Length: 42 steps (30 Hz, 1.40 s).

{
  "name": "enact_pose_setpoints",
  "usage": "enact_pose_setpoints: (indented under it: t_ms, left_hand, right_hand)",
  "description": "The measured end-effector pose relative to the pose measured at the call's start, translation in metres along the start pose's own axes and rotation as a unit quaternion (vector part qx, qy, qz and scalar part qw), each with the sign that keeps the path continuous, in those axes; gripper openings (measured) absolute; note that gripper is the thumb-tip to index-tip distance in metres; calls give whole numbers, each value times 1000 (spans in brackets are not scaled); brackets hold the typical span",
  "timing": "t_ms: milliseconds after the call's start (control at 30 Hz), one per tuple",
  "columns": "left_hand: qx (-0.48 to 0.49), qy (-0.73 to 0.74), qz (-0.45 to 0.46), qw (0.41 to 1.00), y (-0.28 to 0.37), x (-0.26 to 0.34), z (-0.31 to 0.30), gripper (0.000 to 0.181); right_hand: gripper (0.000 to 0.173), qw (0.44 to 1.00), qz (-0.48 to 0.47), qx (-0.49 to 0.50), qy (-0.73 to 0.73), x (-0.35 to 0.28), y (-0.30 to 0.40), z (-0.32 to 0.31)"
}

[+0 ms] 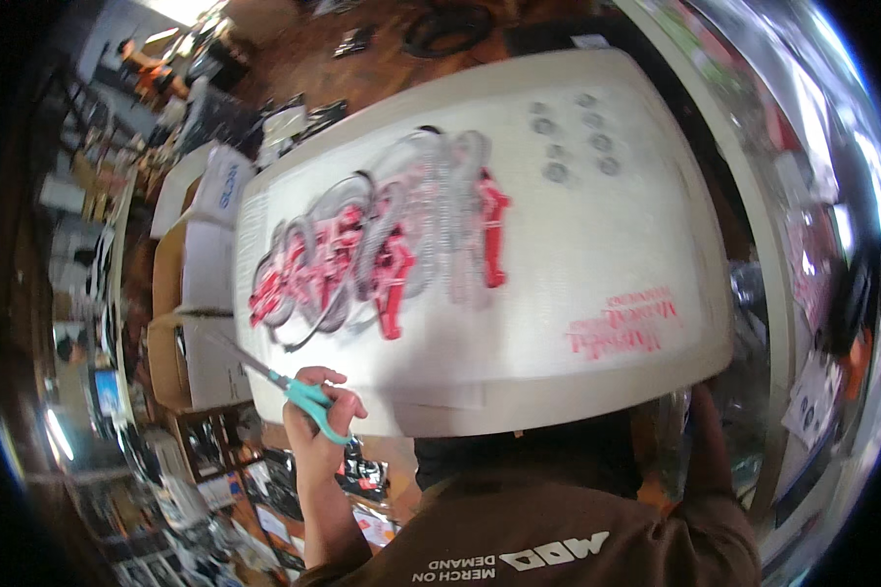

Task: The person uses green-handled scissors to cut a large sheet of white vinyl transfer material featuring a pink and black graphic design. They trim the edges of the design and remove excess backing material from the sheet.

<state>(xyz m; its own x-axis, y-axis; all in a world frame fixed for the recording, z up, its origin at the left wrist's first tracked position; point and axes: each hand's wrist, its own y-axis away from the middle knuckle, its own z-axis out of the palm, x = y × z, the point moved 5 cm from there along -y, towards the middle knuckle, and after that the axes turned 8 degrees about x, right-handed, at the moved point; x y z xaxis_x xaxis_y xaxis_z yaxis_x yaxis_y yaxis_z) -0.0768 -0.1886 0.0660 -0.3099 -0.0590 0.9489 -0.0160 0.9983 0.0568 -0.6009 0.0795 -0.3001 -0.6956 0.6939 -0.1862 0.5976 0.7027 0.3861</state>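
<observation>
Scissors with teal handles (310,398) are in my left hand (312,429), fingers wrapped around the handles. Their blades point to the upper left, over the left edge of a large pale board or panel (514,411). The left hand is at this panel's lower left edge. A whitish translucent sheet (631,235) covers much of the panel, with a blurred red, grey and black print (389,257), small grey round marks and red lettering. My right forearm reaches up to the panel's lower right edge. The right hand is hidden there, so its grip does not show.
Open cardboard boxes (172,279) stand left of the panel. A coiled black cable or hose (448,31) and a black packet (354,42) lie on the brown floor beyond. A pale rail (774,308) and plastic-wrapped goods run along the right. Another person (150,66) is far off, upper left.
</observation>
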Motion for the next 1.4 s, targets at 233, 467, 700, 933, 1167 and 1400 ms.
enact_pose_setpoints:
  t_ms: [233, 467, 700, 933, 1167, 1400]
  left_hand:
    - [79, 41, -22, 996, 13, -30, -52, 24]
    - [76, 126, -58, 987, 27, -57, -61, 26]
    - [41, 149, -65, 986, 47, -63, -61, 24]
    - [0, 143, -75, 987, 60, -74, -53, 24]
    - [-79, 71, -26, 994, 65, -65, -46, 28]
    - [-207, 57, -172, 961, 101, -103, -52, 36]
  right_hand:
    - [31, 978, 59, 153, 127, -52, 81, -149]
    - [14, 881, -368, 275, -110, -353, 187, -291]
    - [52, 778, -616, 101, -66, -482, 158, -220]
    - [35, 773, -625, 78, -69, -489, 147, -217]
    - [44, 758, -610, 222, -70, -460, 156, -300]
    - [49, 864, -356, 281, 217, -324, 142, -320]
